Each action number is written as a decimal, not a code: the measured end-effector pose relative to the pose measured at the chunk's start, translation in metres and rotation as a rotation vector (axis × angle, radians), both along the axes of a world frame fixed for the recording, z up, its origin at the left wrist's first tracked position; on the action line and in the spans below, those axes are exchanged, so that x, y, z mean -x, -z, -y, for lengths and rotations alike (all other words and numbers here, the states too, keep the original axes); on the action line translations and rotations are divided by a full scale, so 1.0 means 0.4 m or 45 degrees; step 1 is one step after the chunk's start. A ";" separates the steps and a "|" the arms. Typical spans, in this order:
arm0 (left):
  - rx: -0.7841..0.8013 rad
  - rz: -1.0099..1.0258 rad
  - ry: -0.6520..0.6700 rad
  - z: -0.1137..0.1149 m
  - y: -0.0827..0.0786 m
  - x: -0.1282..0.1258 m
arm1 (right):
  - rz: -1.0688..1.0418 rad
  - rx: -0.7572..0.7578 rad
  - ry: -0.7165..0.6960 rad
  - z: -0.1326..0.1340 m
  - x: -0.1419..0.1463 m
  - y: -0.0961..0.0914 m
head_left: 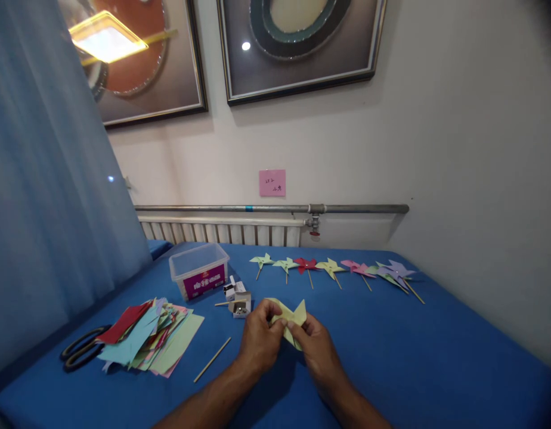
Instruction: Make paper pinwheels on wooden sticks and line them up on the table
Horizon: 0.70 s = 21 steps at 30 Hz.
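- where is the yellow paper (297, 314) relative to the hands?
- up between them: the left hand (261, 336) pinches its left side, the right hand (318, 345) its right, and the 2 thumbs meet near its middle. the fingers hide part of it.
- and around them?
- just beyond the left hand, to its left, sits a small open box (241, 314) with shiny bits inside, too small to name; 1 stick (224, 304) lies against it. another stick (211, 360) lies left of the left forearm. farther left, a heap of paper sheets (154, 336) covers the blades of the scissors (79, 338). a bin (179, 275) stands beyond the heap, and 7 pinwheels (330, 267) line the far side, toward the right.
- what are they made of?
- the held paper is matte, folded, with 1 sharp corner pointing up. the bin is clear plastic with a purple label (206, 282); the sticks are thin, pale and straight; the table (436, 357) has a smooth blue cover.
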<state>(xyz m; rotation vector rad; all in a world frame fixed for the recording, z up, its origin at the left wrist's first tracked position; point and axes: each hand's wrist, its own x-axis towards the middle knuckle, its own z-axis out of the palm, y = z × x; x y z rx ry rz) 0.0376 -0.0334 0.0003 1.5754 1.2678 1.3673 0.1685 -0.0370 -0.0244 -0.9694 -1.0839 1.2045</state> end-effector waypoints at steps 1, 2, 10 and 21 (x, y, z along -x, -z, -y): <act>0.000 0.005 0.000 -0.001 0.002 0.001 | -0.015 0.000 -0.023 -0.002 -0.001 0.003; -0.001 0.011 -0.001 -0.003 0.004 0.001 | -0.030 -0.001 -0.041 -0.005 -0.001 0.006; 0.010 0.107 0.066 -0.013 0.015 0.002 | -0.102 0.046 -0.027 -0.010 0.001 0.017; 0.063 -0.184 0.180 -0.030 -0.044 0.067 | -0.174 0.137 0.084 -0.005 -0.016 -0.002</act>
